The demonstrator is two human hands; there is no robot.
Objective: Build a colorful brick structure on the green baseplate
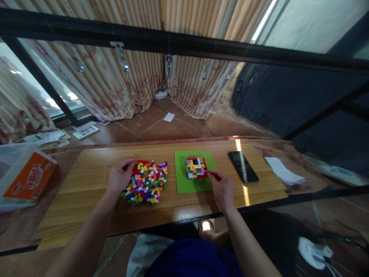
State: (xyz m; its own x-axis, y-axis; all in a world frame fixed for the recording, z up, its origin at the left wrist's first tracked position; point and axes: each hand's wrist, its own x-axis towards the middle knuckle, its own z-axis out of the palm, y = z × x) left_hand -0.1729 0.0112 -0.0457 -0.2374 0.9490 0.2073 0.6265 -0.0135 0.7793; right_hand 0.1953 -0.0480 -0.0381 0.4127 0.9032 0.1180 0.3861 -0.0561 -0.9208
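Observation:
A heap of small coloured bricks (pixel 147 181) lies on the wooden table (pixel 86 184). My left hand (pixel 119 177) rests at the heap's left edge, fingers curled and pinched over the bricks; what they grip is too small to see. To the right lies a green baseplate (pixel 184 184) bearing a square multicoloured brick block (pixel 196 167). My right hand (pixel 221 187) sits at the block's right side, thumb and forefinger pinched against its lower right corner.
A black phone (pixel 243 166) lies right of the baseplate, with a white paper (pixel 284 171) beyond it. An orange box in a plastic bag (pixel 27 180) sits at the far left. Curtains and tiled floor lie behind the table.

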